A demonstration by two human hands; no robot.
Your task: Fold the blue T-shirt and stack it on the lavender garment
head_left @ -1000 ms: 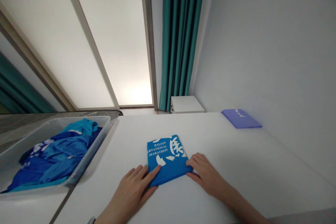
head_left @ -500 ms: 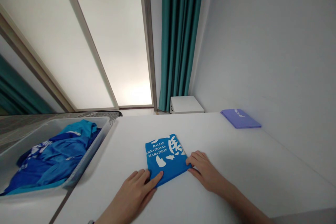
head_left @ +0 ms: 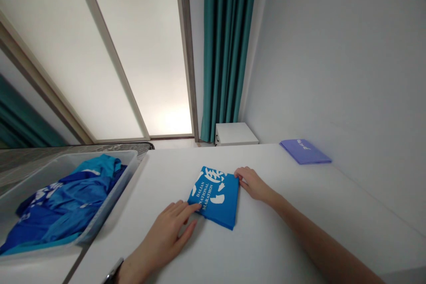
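Observation:
A folded blue T-shirt point(head_left: 221, 202) with white lettering and shapes lies turned at an angle on the white table. At its upper right corner, my right hand point(head_left: 252, 183) has the fabric edge pinched between thumb and fingers. My left hand point(head_left: 171, 226) rests its outstretched index finger on the shirt's left edge, with the thumb spread apart below. A dark band point(head_left: 113, 270) shows on the left wrist.
To the left stands a translucent plastic bin point(head_left: 131, 164) holding crumpled blue garments point(head_left: 76, 199). A folded purple garment point(head_left: 306, 151) lies by the wall at the table's right. Beyond the far edge are a small white cabinet point(head_left: 236, 133) and a green curtain point(head_left: 228, 53).
The folded shirt has rotated counterclockwise on the table. My right hand has moved up to its upper right corner, while my left thumb has spread away from the fabric.

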